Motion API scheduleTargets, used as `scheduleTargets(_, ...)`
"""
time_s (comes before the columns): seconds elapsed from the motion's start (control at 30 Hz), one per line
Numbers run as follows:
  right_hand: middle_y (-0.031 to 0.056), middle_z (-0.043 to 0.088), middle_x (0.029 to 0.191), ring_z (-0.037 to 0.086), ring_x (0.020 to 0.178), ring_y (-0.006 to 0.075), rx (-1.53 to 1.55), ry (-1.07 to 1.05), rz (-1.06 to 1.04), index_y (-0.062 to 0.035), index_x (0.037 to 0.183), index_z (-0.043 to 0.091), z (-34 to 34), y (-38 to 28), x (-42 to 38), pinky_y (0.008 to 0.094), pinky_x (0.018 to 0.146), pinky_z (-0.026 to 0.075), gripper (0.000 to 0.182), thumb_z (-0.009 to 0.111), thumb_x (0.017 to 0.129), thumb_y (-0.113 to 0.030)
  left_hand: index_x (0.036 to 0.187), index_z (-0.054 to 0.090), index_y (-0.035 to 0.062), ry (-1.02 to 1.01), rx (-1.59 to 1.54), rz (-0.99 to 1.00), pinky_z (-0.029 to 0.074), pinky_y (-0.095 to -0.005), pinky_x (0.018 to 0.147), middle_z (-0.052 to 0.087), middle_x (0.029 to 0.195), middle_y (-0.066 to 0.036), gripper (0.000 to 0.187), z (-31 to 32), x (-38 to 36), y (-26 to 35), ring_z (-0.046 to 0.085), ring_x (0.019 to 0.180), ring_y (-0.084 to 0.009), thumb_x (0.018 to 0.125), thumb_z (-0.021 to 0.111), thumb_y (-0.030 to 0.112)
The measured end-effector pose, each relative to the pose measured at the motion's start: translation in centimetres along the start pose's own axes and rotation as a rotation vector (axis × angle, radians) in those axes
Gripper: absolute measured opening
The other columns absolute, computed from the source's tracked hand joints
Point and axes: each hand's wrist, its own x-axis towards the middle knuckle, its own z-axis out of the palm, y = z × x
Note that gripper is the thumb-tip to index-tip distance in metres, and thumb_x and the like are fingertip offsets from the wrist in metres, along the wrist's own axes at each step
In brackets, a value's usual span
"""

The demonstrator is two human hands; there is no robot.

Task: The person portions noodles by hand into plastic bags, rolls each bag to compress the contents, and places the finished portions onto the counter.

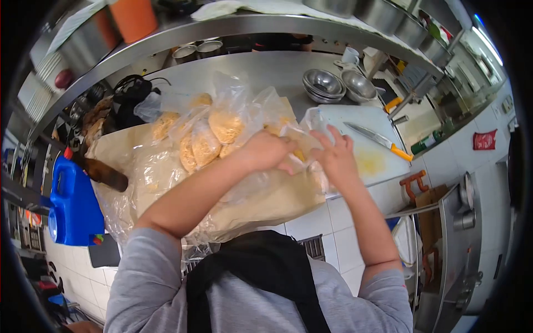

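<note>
A clear plastic bag (300, 142) with something yellow in its lower part stretches between my hands. My left hand (270, 151) has its fingers curled onto the bag's left side. On the right side, my right hand (336, 157) grips the plastic with bent fingers, some of them raised apart. Just left of my hands lie several knotted clear bags of orange-yellow crumbly food, such as one bag (225, 126) near the middle. They rest on brown paper (272, 200) partly covered by loose clear plastic (161, 166). My fingers hide part of the held bag.
A knife (371, 135) with an orange handle lies on a white cutting board (383, 119) at right. Metal bowls (323, 85) are stacked behind. At left stand a blue jug (75, 205) and a brown bottle (105, 173). A metal shelf (250, 23) crosses overhead.
</note>
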Motion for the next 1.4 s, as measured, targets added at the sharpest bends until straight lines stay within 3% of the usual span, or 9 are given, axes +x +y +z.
scheduleTargets(0.07,-0.0026,0.059,0.131,0.049,0.124,0.0293,-0.042,-0.019,-0.049,-0.0197,0.086,0.07,-1.9,1.8,2.1,0.0515,0.094,0.038,0.007,0.067,0.08,-0.02,0.092,0.065,0.0084,-0.255,0.107,0.015,0.053,-0.0436,0.072,0.065,0.091,-0.007,0.024,-2.4,-0.2,-2.7,0.066,0.085,-0.0338,0.085,0.072,0.03)
scheduleTargets(0.3,0.0015,0.059,0.131,0.05,0.124,0.0283,0.295,-0.025,-0.039,-0.0142,0.09,0.069,-14.3,-0.7,9.1,0.0441,0.095,0.041,0.024,0.081,0.069,-0.018,0.078,0.061,0.002,0.18,-0.118,0.149,0.048,-0.0392,0.067,0.058,0.087,-0.006,0.025,-19.1,-3.2,0.5,0.059,0.074,-0.0265,0.083,0.078,0.02)
scheduleTargets(0.4,0.0126,0.046,0.144,0.048,0.128,0.0255,1.235,0.526,0.231,-0.0077,0.117,0.065,-11.1,-7.2,8.3,0.0413,0.1,0.042,0.045,0.082,0.077,-0.014,0.076,0.059,0.0015,0.398,-0.158,0.115,0.048,-0.0353,0.066,0.055,0.089,-0.006,0.028,-22.8,-6.1,3.3,0.056,0.074,-0.0222,0.08,0.081,0.018)
scheduleTargets(0.67,0.0106,0.068,0.108,0.068,0.1,0.0198,2.105,-0.257,0.556,0.0032,0.128,0.056,1.1,-25.9,12.5,0.0339,0.093,0.054,0.03,0.044,0.105,-0.013,0.118,0.065,0.0034,0.788,-0.686,-0.412,0.046,-0.0357,0.1,0.058,0.129,-0.008,0.035,-15.4,-24.6,-1.6,0.058,0.117,-0.0251,0.089,0.075,0.021)
scheduleTargets(0.93,0.0131,0.069,0.109,0.069,0.094,0.025,2.039,-0.317,0.519,-0.0006,0.116,0.061,7.6,-35.3,16.4,0.036,0.085,0.057,0.02,0.05,0.101,-0.01,0.129,0.061,-0.0001,0.315,-0.551,-0.877,0.046,-0.0358,0.102,0.067,0.126,-0.014,0.036,-11.5,-37.8,-3.1,0.063,0.115,-0.0256,0.096,0.062,0.014)
scheduleTargets(1.0,0.014,0.069,0.101,0.069,0.09,0.0302,1.237,-0.009,-0.124,-0.0022,0.108,0.062,9.5,-35.8,12.7,0.0371,0.08,0.056,0.018,0.058,0.091,-0.006,0.127,0.063,0.0023,0.298,-0.302,-0.792,0.048,-0.0366,0.1,0.066,0.126,-0.014,0.033,-8.6,-41.4,-2.5,0.063,0.115,-0.0262,0.095,0.062,0.012)
scheduleTargets(1.1,0.0146,0.068,0.095,0.067,0.086,0.0329,1.041,0.258,-0.565,-0.0047,0.1,0.063,11.3,-37.5,7.3,0.0388,0.075,0.055,0.018,0.062,0.082,-0.006,0.124,0.066,0.0068,0.411,-0.653,-0.574,0.048,-0.0359,0.101,0.067,0.122,-0.015,0.032,-6.1,-44.5,0.3,0.061,0.116,-0.0306,0.093,0.061,0.009)
scheduleTargets(1.27,0.0149,0.068,0.093,0.068,0.081,0.0335,0.961,-0.023,-0.311,-0.0048,0.097,0.062,10.4,-41.1,4.3,0.0421,0.07,0.055,0.016,0.06,0.081,-0.005,0.113,0.067,0.0077,0.338,-0.75,-0.733,0.05,-0.0409,0.095,0.068,0.115,-0.017,0.023,-3.7,-45.9,1.9,0.063,0.111,-0.0336,0.094,0.054,0.013)
scheduleTargets(1.4,0.0245,0.068,0.094,0.067,0.085,0.0436,0.823,-0.379,0.116,-0.0003,0.098,0.06,9.9,-43.3,9.1,0.0496,0.072,0.054,0.015,0.054,0.085,-0.004,0.099,0.065,0.0075,0.362,-0.026,-0.802,0.053,-0.0477,0.077,0.067,0.097,-0.019,0.013,-2.6,-43.9,-0.4,0.066,0.093,-0.0398,0.094,0.053,0.013)
